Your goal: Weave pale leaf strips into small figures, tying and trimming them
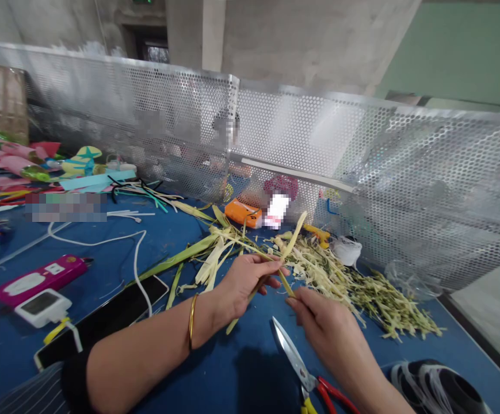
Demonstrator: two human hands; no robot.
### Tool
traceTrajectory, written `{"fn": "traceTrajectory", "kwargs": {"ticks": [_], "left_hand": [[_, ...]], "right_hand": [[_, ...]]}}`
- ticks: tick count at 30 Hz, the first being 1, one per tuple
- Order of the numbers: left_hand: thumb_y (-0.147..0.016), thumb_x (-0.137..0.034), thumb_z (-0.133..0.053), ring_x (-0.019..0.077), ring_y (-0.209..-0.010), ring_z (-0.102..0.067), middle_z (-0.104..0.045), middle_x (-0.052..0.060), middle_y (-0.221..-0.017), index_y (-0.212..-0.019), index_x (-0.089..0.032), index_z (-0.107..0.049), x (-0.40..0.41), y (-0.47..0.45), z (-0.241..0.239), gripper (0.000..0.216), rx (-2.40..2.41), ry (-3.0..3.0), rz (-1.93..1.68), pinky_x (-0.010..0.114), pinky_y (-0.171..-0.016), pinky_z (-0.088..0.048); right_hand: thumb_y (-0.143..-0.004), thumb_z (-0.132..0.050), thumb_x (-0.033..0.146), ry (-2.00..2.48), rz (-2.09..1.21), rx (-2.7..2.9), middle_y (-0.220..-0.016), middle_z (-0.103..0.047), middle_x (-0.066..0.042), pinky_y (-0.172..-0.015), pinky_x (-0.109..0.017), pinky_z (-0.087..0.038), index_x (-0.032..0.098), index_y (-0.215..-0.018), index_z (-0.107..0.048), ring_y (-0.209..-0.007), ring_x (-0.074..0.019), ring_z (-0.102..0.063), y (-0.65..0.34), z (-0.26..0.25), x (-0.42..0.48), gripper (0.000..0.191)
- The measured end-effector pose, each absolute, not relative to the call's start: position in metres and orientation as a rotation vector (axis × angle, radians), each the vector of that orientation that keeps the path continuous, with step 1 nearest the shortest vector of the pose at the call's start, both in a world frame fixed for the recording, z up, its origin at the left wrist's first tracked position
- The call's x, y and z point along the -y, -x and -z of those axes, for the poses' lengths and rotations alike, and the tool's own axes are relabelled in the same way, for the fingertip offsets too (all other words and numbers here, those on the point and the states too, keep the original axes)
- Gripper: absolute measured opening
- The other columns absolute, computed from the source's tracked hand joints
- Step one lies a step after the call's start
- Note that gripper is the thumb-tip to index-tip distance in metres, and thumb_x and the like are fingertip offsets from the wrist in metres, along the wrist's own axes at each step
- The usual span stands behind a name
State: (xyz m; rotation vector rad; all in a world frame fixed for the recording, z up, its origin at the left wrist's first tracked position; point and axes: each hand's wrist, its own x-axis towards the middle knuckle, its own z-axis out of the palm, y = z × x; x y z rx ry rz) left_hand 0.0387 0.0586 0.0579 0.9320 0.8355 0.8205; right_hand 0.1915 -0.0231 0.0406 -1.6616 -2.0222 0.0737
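Observation:
My left hand [245, 282], with a gold bangle on its wrist, is closed on a pale yellow-green leaf strip [294, 237] that looks like corn husk. The strip's upper end sticks up past the fingertips. Lower down, my right hand [325, 322] pinches the other end of the strip between thumb and fingers. Scissors [290, 348] with red handles lie open-bladed on the blue table just below the right hand. Beyond both hands spreads a pile of shredded husk pieces [327, 276], and longer husk leaves [209, 264] lie behind the left hand.
A metal mesh partition [284, 126] lines the table's back. Leftward lie a black phone [111, 316], a magenta power bank [42, 279], a white charging device [42, 305] and a white cable [136, 259]. An orange packet [243, 213] sits behind; a thread spool [439, 388] stands at lower right.

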Motion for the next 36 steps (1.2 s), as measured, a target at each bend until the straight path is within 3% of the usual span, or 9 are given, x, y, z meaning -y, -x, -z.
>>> {"fn": "traceTrajectory", "kwargs": {"ticks": [5, 10, 12, 19, 23, 29, 36], "left_hand": [[-0.077, -0.018, -0.068, 0.0061, -0.051, -0.056, -0.072, 0.006, -0.082, -0.083, -0.01, -0.069, -0.059, -0.038, -0.062, 0.009, -0.87, -0.885, -0.822, 0.019, -0.046, -0.03], [-0.075, -0.017, -0.069, 0.005, -0.049, -0.053, -0.073, 0.007, -0.082, -0.088, -0.011, -0.069, -0.059, -0.04, -0.053, 0.015, -0.836, -0.923, -0.822, 0.019, -0.044, -0.03], [-0.072, -0.019, -0.071, 0.005, -0.049, -0.053, -0.073, 0.007, -0.082, -0.088, -0.011, -0.07, -0.057, -0.04, -0.05, 0.018, -0.814, -0.954, -0.789, 0.019, -0.044, -0.03], [-0.069, -0.025, -0.073, 0.007, -0.047, -0.055, -0.071, 0.005, -0.075, -0.084, -0.012, -0.07, -0.048, -0.044, -0.043, 0.02, -0.836, -1.093, -0.577, 0.02, -0.044, -0.032], [-0.068, -0.03, -0.075, 0.0082, -0.05, -0.057, -0.073, 0.007, -0.08, -0.087, -0.012, -0.07, -0.047, -0.045, -0.041, 0.027, -0.807, -1.188, -0.532, 0.02, -0.045, -0.034], [-0.067, -0.03, -0.075, 0.0073, -0.047, -0.054, -0.071, 0.004, -0.072, -0.078, -0.013, -0.071, -0.049, -0.044, -0.043, 0.021, -0.815, -1.228, -0.518, 0.02, -0.045, -0.034], [-0.073, -0.036, -0.072, 0.0077, -0.05, -0.055, -0.072, 0.007, -0.078, -0.076, -0.012, -0.072, -0.053, -0.042, -0.048, 0.024, -0.863, -1.133, -0.613, 0.021, -0.046, -0.033]], "right_hand": [[-0.094, -0.039, 0.037, 1.717, 0.013, 2.015, -0.059, -0.06, -0.001, -0.051, -0.025, -0.031, 0.023, -0.066, -0.052, -0.052, -0.0164, -0.057, -0.198, -0.047, 0.023, 0.034], [-0.092, -0.043, 0.047, 1.632, -0.376, 1.825, -0.079, -0.069, -0.004, -0.062, -0.027, -0.041, 0.024, -0.083, -0.067, -0.072, -0.0198, -0.062, -0.207, -0.054, 0.015, 0.034], [-0.088, -0.05, 0.049, 1.559, -0.508, 1.645, -0.078, -0.068, -0.005, -0.065, -0.028, -0.042, 0.022, -0.084, -0.068, -0.075, -0.0204, -0.061, -0.211, -0.052, 0.008, 0.033], [-0.067, -0.075, 0.052, 1.239, -1.062, 0.988, -0.053, -0.052, 0.005, -0.048, -0.022, -0.035, 0.017, -0.081, -0.067, -0.045, -0.0088, -0.045, -0.205, -0.035, -0.004, 0.039], [-0.069, -0.076, 0.048, 1.208, -1.019, 0.989, -0.048, -0.053, 0.003, -0.046, -0.021, -0.033, 0.015, -0.069, -0.066, -0.042, -0.0078, -0.045, -0.201, -0.035, -0.003, 0.035], [-0.064, -0.079, 0.047, 1.19, -0.921, 0.94, -0.048, -0.056, 0.002, -0.046, -0.022, -0.037, 0.015, -0.066, -0.067, -0.042, -0.0095, -0.049, -0.199, -0.032, -0.004, 0.034], [-0.072, -0.064, 0.066, 1.426, -0.835, 1.135, -0.067, -0.067, -0.005, -0.048, -0.025, -0.041, 0.015, -0.078, -0.068, -0.054, -0.015, -0.059, -0.217, -0.046, -0.003, 0.051]]}}
